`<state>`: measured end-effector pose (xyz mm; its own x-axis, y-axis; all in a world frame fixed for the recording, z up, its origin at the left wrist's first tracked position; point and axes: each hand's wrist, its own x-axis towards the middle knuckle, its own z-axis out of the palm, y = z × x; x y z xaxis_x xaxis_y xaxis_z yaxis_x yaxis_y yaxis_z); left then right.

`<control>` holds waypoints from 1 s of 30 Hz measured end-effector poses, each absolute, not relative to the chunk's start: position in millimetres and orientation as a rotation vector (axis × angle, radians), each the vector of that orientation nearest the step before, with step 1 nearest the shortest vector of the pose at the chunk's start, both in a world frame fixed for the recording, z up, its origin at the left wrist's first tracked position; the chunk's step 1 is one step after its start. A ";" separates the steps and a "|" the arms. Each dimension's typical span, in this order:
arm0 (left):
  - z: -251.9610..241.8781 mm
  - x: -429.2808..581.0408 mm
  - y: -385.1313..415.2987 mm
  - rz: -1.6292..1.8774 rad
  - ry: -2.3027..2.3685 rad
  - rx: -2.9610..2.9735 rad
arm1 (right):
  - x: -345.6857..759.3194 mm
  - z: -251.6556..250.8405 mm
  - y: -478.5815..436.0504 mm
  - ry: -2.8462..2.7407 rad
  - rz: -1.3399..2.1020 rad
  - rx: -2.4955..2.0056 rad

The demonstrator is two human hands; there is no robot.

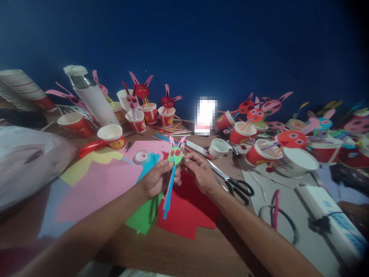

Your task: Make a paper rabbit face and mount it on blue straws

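Note:
A small green paper rabbit face (179, 158) with red eyes and pink ears is above the middle of the table. My left hand (155, 177) pinches it from the left, thumb across its lower edge. From it a blue paper strip (169, 194) and a paler strip hang down. My right hand (199, 169) is closed at the face's right side, thumb and fingertips together; anything between them is too small to make out. Below the hands lie red paper (198, 209) and green paper (144, 219). Scissors (230, 179) with black handles rest right of my right hand.
Pink paper (98, 188) and a tape roll (141, 156) lie left. Red paper cups (241, 132) holding paper animal faces stand along the back and right. A white flask (93, 100), a blurred bright screen (205, 115), a white cup (219, 148) and a power strip (331, 219) surround the workspace.

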<state>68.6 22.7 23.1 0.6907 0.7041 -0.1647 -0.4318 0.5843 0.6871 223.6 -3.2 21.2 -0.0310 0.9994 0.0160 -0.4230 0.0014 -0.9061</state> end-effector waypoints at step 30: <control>24.7 80.5 15.0 0.927 0.843 0.990 | 227.7 28.1 -1.4 -1.040 1.181 -1.148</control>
<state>80.5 15.0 24.7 0.3682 0.9161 -0.1583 -0.2446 0.2598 0.9342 227.7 -1.4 28.1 0.1071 0.9942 0.0077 -0.1329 0.0220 -0.9909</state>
